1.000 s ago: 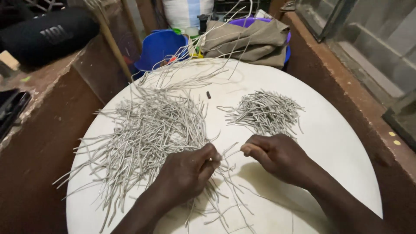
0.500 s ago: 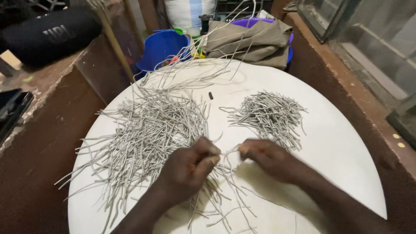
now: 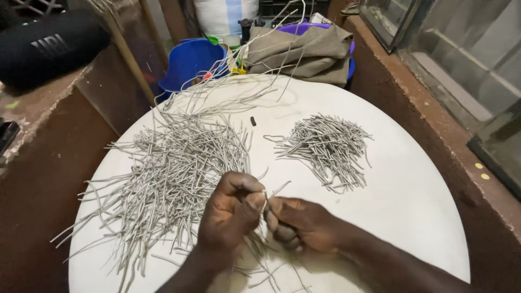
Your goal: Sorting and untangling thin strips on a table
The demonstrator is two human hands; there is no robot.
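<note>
2 grey strand piles: big [image 3: 173, 168] 9 o'clock, small [image 3: 325, 146] 2 o'clock | left hand [image 3: 230, 214], right hand [image 3: 298, 225] fingers pinching one strand [image 3: 277, 190] | round white counter [image 3: 412, 206] | brown walls

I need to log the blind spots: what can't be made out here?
Head view:
- Strand pinched between left hand and right hand: fingers cover its length.
- Small dark piece on the table: too small to identify.
- Blue bucket: contents hidden by its wall.
</note>
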